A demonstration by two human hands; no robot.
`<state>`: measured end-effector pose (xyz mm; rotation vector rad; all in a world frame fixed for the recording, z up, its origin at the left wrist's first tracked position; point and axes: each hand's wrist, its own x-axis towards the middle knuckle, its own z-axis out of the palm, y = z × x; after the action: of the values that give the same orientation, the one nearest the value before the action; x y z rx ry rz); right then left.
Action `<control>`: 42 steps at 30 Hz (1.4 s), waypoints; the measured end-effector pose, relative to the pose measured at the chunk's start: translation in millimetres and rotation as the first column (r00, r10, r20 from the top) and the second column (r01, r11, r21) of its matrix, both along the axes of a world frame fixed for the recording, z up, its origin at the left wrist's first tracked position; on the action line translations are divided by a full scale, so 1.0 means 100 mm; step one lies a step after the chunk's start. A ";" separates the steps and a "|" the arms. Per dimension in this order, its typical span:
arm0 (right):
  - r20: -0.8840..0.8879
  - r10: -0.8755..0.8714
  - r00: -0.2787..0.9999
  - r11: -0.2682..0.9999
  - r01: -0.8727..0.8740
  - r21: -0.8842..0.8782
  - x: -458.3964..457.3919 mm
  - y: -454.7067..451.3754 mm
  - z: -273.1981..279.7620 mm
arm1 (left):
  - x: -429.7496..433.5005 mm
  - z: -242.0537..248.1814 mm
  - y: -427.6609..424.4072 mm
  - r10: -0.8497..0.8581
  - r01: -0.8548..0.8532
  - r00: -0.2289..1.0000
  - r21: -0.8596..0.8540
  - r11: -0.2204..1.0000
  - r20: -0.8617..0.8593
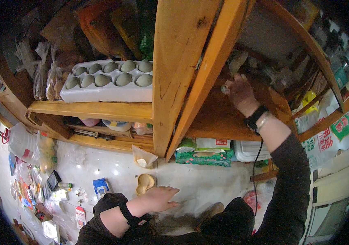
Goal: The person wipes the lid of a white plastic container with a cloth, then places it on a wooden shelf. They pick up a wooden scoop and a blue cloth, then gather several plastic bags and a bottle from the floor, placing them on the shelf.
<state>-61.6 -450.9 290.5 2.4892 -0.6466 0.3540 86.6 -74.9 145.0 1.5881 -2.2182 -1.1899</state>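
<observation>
My left hand (159, 197) is over the tiled floor, palm down, with its fingers apart and nothing in it. My right hand (240, 92) reaches into the shaded right bay of a wooden shelf (214, 122). Its fingers are curled on a small pale object (224, 89), too blurred to name. Just beyond the fingers lies a translucent, crumpled thing (238, 61), perhaps a plastic bag. Left of the shelf's upright post (174, 61), a white foam tray (107, 94) holds greenish eggs in two rows. Knotted plastic bags (53, 79) stand beside the tray.
Packaged goods (203, 156) and a white plastic container (249, 150) are below the right shelf. A gourd scoop (145, 183), a blue packet (101, 187), a large plastic jug (24, 144) and scattered packaging lie on the floor. A black cable (255, 171) hangs by my right arm. Printed flour sacks (327, 141) stand right.
</observation>
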 end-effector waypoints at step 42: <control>0.351 0.315 0.882 0.773 -0.453 0.444 1.20 0.01 -0.32 | -0.09 -0.11 -0.03 -0.064 0.049 0.992 0.143 0.988 0.105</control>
<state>58.0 -450.1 258.0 3.1402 -0.3358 0.7585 78.0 -77.8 133.8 1.6915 -2.3069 -1.3327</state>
